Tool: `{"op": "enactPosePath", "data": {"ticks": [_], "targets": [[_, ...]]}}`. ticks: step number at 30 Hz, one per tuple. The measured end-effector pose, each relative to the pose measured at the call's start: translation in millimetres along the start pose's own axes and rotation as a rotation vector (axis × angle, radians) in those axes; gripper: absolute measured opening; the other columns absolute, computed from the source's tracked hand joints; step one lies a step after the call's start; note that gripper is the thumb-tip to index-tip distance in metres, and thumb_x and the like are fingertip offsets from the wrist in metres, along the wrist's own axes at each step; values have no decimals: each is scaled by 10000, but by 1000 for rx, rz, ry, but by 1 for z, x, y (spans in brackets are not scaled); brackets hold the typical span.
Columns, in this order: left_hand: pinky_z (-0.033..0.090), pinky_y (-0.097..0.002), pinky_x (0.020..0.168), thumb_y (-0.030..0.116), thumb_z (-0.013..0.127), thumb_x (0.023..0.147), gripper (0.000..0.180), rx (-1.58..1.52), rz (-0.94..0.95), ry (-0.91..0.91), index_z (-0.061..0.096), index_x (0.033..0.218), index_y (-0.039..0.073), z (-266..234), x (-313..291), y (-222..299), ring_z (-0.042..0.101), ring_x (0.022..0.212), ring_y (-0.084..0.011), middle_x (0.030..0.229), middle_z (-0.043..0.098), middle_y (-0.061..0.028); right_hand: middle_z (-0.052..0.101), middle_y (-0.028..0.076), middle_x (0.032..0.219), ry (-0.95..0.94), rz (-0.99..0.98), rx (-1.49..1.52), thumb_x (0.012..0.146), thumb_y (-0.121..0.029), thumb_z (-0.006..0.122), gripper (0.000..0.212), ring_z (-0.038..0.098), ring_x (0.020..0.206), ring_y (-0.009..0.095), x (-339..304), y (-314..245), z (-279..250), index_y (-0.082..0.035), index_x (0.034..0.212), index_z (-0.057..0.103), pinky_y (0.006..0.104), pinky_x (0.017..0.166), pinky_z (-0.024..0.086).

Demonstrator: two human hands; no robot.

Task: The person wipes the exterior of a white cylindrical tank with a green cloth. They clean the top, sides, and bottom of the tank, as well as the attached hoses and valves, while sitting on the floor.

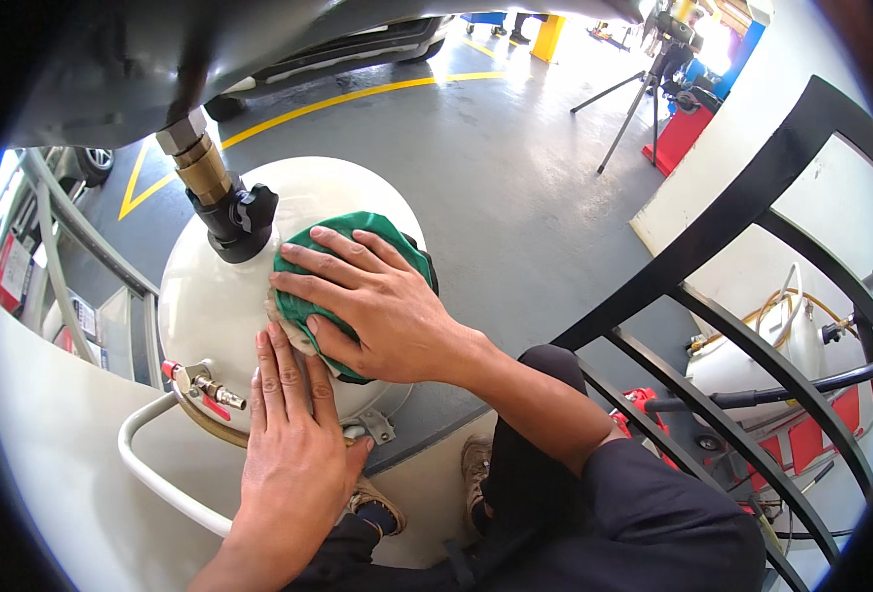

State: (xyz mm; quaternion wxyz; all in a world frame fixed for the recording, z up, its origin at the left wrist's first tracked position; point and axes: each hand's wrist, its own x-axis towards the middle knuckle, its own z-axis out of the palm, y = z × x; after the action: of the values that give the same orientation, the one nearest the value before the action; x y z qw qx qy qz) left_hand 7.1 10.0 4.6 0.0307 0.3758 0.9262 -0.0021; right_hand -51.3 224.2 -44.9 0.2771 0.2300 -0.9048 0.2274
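1. While the right hand [382, 306] presses a green cloth [358, 247] flat-fingered on the white tank's [210, 306] domed top, it could slip on the curve and snag the black valve knob [239, 219].
2. Left hand [293, 434] lies open, palm down, gripping nothing, near the brass fitting [215, 390] at the tank's near edge.

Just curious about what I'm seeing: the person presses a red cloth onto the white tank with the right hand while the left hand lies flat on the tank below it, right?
Not quite: the cloth is green, not red, as the head view shows. The right hand does press it onto the white tank, and the left hand lies flat on the tank below it.
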Motion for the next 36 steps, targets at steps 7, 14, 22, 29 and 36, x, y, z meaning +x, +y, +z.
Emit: {"op": "enactPosePath", "data": {"ticks": [7,14,22,29,36], "targets": [[240,-594,1360,375,841,961,1066,0,-14,-15,275,1656,-204,-3,-1,-1,151,1683,-578,1754,140,-474,568,124,1681,-1,8,36,1035,-317,596,516,438,1617,373,-2,-2,5,-154,1517,675,586,1347,290],[232,-596,1362,374,833,969,1061,-42,10,-15,269,1654,-207,-4,0,-3,140,1684,-578,1753,124,-480,571,128,1675,-6,6,20,1039,-317,598,512,446,1608,380,-2,-3,1,-150,1519,665,583,1336,298],[223,-600,1366,389,832,965,1172,-77,5,-43,126,1684,-209,-6,-1,-6,68,1699,-564,1770,71,-468,537,90,1710,-36,32,-23,1064,-315,603,516,409,1636,347,-3,-7,-1,-189,1563,641,544,1356,268],[221,-592,1369,401,830,966,1182,-46,10,-40,117,1685,-210,-3,-1,-6,73,1698,-566,1764,80,-476,531,90,1717,-25,22,-23,1067,-318,599,527,410,1637,339,-2,-6,1,-190,1577,627,543,1360,265],[245,-627,1351,464,800,984,1166,-41,39,-26,157,1669,-228,0,-4,-9,95,1683,-595,1747,97,-496,539,87,1711,-36,10,-26,1058,-293,616,533,429,1625,338,-2,-10,-3,-193,1582,629,531,1355,284]]}}
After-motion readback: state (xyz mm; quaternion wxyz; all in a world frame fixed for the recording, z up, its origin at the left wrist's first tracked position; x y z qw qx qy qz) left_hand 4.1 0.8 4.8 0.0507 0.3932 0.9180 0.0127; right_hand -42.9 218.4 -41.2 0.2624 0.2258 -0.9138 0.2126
